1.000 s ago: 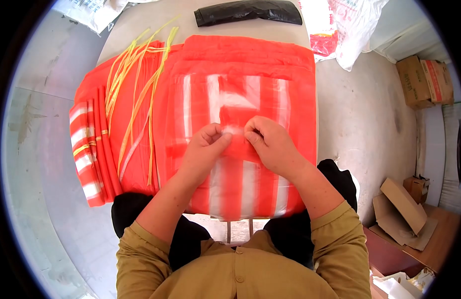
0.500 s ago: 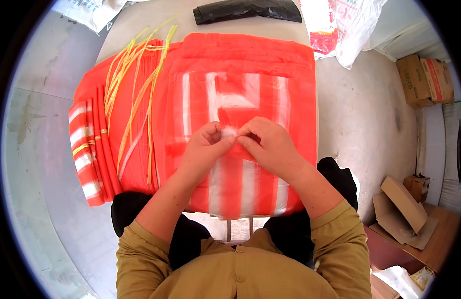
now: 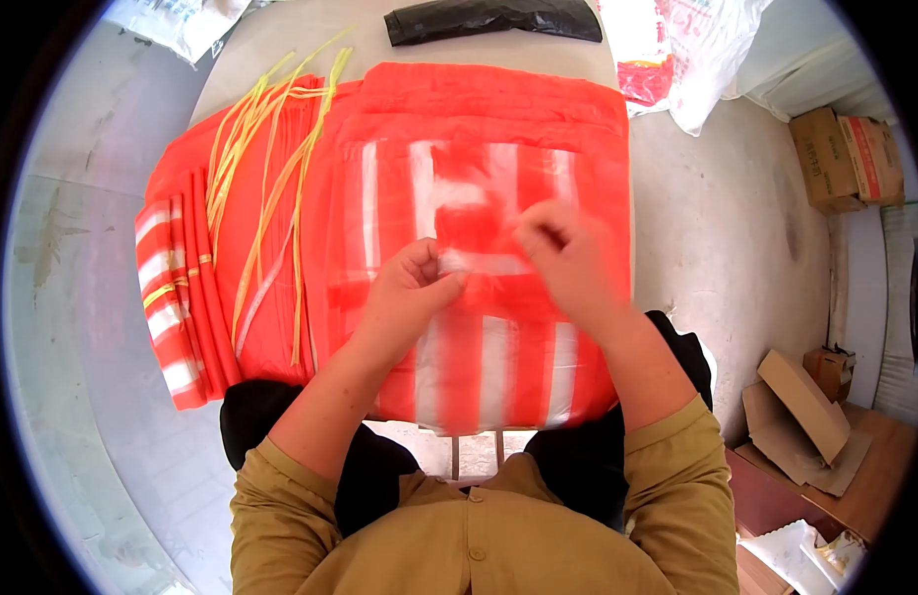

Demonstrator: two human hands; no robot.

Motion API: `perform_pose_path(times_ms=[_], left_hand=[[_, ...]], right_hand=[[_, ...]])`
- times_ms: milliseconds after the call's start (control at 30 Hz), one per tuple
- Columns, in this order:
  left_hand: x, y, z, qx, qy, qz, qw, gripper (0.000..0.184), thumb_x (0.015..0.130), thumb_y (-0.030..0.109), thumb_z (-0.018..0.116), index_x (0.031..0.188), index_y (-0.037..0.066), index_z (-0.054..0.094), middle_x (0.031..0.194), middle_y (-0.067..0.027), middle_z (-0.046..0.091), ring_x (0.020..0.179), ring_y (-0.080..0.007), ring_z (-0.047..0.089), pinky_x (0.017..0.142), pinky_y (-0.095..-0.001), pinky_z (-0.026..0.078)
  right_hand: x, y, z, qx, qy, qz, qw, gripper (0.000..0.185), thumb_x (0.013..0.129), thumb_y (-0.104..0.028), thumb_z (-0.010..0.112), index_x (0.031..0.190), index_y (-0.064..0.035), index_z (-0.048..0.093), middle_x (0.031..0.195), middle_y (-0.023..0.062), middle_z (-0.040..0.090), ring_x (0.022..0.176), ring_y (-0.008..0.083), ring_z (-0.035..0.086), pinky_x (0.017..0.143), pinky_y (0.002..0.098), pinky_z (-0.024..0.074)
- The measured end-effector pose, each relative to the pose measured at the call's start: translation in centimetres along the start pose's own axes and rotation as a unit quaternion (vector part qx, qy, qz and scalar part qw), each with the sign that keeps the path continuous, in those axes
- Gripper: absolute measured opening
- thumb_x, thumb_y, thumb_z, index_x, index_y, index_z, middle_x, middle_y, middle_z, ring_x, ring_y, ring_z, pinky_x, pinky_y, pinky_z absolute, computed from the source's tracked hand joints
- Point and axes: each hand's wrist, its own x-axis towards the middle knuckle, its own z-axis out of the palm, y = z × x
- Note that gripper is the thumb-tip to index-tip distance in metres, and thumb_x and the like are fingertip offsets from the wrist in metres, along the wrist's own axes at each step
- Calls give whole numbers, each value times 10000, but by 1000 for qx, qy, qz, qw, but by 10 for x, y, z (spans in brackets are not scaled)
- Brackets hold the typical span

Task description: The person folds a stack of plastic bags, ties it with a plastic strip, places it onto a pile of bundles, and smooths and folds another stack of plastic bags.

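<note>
A stack of red plastic bags (image 3: 598, 139) with white stripes lies in front of me. My left hand (image 3: 419, 278) is closed in a pinch on the striped plastic bag (image 3: 469, 233) on top, near its middle. My right hand (image 3: 568, 260) is over the right side of the same bag, apart from the left one. Its fingers look curled, but motion smears them, and I cannot tell whether plastic is between them. The bag's film between my hands is blurred too.
Yellow ties (image 3: 270, 139) lie across the red plastic at left, beside rolled striped bags (image 3: 166, 297). A black roll of plastic (image 3: 493, 20) rests on the table (image 3: 310, 25) at the back. Cardboard boxes (image 3: 826, 164) and an open carton (image 3: 801, 416) are at the right.
My right hand has moved right and slightly up, away from my left hand, which keeps its pinch in the same place. More of the bag's middle shows between them.
</note>
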Motion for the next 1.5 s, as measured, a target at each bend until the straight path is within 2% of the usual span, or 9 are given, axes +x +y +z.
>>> perform_pose_path(times_ms=[133,267,633,733,833,933,1033,1133,1500], left_hand=[[1,-4,-2,6,10,1,1000,151,965,-2,699,1099,53,657,1010,9,724,907,-52,660,795,-224,524],[1,-3,-5,20,3,-5,1000,154,981,-1,678,1126,45,650,1038,-9,727,923,-63,668,815,-236,537],[1,-5,-8,29,-1,-10,1000,150,988,13,702,1123,55,652,1020,3,718,919,-63,663,838,-237,539],[0,-4,-6,18,4,-5,1000,150,980,17,710,1114,55,655,1012,11,718,904,-54,657,821,-233,528],[0,-3,0,3,17,2,1000,153,968,27,723,1104,55,660,1000,18,722,888,-45,654,792,-227,511],[0,-2,1,10,21,-4,1000,142,986,39,714,1116,59,659,1018,9,723,907,-56,661,813,-232,522],[-1,-6,-6,6,3,-4,1000,95,1010,63,707,1096,70,667,1028,3,724,925,-66,666,834,-233,537],[1,-9,-13,10,-3,6,1000,64,1016,87,714,1063,74,673,1010,12,723,917,-59,661,821,-222,528],[0,-5,-7,-15,-13,8,1000,43,1010,58,713,1027,77,679,969,37,704,889,-38,632,810,-213,509]], right_hand=[[0,-4,-25,-80,132,-147,977,67,948,-50,704,1006,-26,680,931,48,665,828,151,614,746,325,511],[-9,-5,3,-181,-7,-289,940,161,885,-76,768,1012,-33,680,961,104,677,853,266,660,753,370,538],[-7,8,3,-137,-8,-165,977,148,937,-161,733,1008,-35,702,936,134,726,830,332,700,763,437,566],[-3,-13,-26,-101,114,-116,981,171,942,-111,746,1099,-50,716,1044,104,702,925,212,667,800,339,537],[3,-3,-31,-173,152,-307,923,190,916,-111,765,1089,-49,713,1045,110,700,932,241,662,808,357,538],[-11,-2,5,-217,4,-295,931,208,888,-107,781,1074,-49,708,1034,114,693,902,271,666,777,377,543],[-25,5,31,-172,-79,-168,967,213,862,-94,791,1055,-45,713,1008,121,690,875,291,673,752,391,547],[-19,8,29,-121,-57,-157,979,152,888,-132,769,1022,-77,725,960,102,703,899,325,688,757,415,558],[-13,8,23,36,-98,16,994,73,998,-40,650,1049,0,684,924,54,676,832,119,622,754,282,511]])
